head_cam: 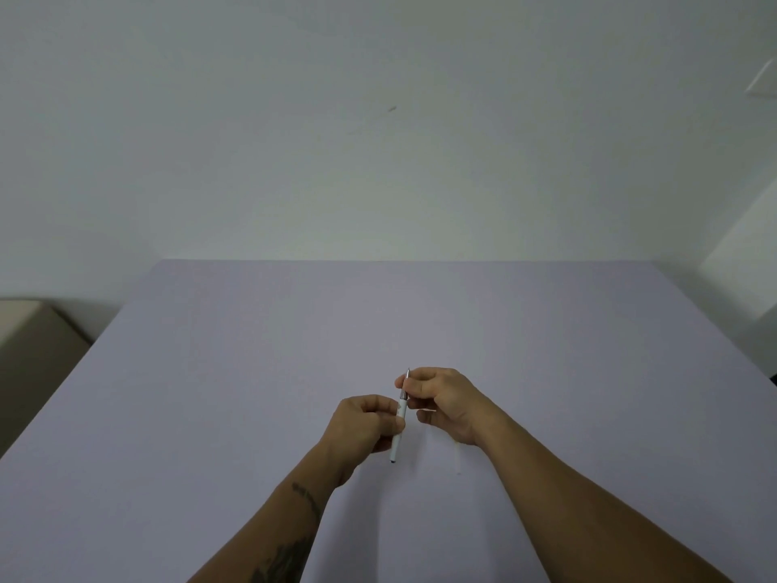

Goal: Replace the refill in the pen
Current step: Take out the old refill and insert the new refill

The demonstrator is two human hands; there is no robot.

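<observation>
wall (pixel 378 140): plain white (one faint smudge) | table (pixel 252 372): lilac top | left: beige box (pixel 33 330)

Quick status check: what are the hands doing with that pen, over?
Left hand gripping white pen barrel, held above lavender table. Right hand pinching the metal tip end. Pale thin piece lies by right wrist, too faint to identify. Nothing blocking.

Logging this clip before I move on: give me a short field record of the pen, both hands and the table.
pen: white barrel, held upright above the table, metal tip end up
left hand: closed on the barrel
right hand: grip on the metal tip section
table: lavender top; a pale thin item lies under the right wrist, identity unclear
</observation>
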